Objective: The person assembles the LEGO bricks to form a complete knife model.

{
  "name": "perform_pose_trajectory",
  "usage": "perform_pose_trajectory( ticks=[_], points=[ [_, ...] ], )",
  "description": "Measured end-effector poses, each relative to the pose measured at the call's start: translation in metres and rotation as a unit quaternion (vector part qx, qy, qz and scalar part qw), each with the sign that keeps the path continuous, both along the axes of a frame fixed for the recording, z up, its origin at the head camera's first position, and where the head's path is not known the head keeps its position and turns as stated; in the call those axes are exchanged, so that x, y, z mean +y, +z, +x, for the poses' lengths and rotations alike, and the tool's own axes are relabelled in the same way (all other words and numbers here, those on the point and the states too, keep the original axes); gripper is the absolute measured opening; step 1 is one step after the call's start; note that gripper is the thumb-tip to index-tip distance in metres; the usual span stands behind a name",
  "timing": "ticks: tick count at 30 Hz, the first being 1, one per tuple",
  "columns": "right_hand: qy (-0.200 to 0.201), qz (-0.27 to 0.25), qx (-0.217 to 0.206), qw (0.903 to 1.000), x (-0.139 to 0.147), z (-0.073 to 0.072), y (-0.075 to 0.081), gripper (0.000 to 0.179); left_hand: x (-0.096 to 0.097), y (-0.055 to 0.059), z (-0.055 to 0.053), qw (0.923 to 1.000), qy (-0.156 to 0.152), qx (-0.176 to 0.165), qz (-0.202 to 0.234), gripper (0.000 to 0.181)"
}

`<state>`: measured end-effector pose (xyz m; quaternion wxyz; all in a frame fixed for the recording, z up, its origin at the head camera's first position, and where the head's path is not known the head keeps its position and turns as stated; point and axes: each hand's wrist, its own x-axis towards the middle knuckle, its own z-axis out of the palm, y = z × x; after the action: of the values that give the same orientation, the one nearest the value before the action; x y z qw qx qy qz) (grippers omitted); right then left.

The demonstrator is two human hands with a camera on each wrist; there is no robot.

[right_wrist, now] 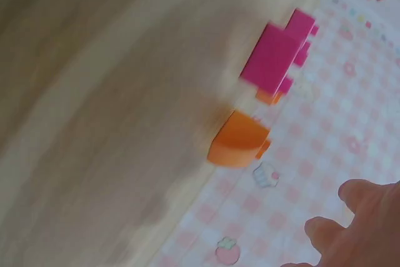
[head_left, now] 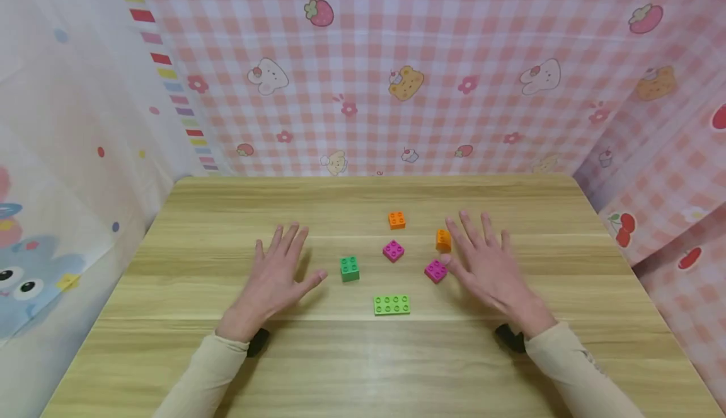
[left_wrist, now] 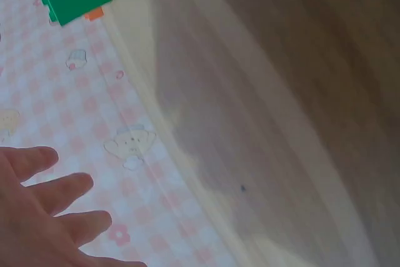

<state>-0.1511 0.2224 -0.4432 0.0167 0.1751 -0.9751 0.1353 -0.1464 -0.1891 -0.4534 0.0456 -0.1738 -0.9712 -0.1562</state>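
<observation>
My left hand (head_left: 276, 276) is spread with straight fingers over the table, left of a dark green brick (head_left: 350, 269). The thumb points toward that brick but stays apart from it. On the other side, my right hand (head_left: 489, 270) is spread too and holds nothing. Its thumb tip is right beside a magenta brick (head_left: 435, 271); whether they touch I cannot tell. An orange brick with a curved side (head_left: 443, 240) lies near its index finger. Between the hands are a second magenta brick (head_left: 394, 251), a flat orange brick (head_left: 396, 220) and a long light green brick (head_left: 392, 305).
The bricks rest on a wood-grain table (head_left: 363, 367). A pink checked curtain (head_left: 363, 128) hangs behind it and along the right. At the left hangs a white printed curtain (head_left: 85, 121). A dark wrist device (head_left: 512, 338) shows below the right wrist.
</observation>
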Motion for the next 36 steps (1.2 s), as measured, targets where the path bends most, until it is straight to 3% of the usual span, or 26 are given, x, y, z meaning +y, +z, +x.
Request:
perform_pose_trajectory(
  ticks=[5, 14, 28, 36],
  points=[
    [0.022, 0.006, 0.008, 0.9997, -0.011, 0.007, 0.001, 0.076, 0.009, 0.001, 0.003, 0.9996, -0.023, 0.015, -0.008, 0.092],
    [0.067, -0.042, -0.008, 0.9968, -0.030, 0.018, -0.001, 0.073, 0.022, 0.000, 0.005, 0.9982, -0.052, 0.007, 0.029, 0.088],
    [0.147, -0.036, 0.017, 0.9883, -0.054, 0.025, -0.008, 0.074, 0.036, 0.004, 0.003, 0.9896, -0.096, -0.059, 0.090, 0.083],
    [0.177, -0.028, -0.024, 0.9835, -0.061, 0.026, -0.009, 0.076, 0.041, 0.003, -0.002, 0.9828, -0.104, -0.102, 0.113, 0.081]
  ],
)
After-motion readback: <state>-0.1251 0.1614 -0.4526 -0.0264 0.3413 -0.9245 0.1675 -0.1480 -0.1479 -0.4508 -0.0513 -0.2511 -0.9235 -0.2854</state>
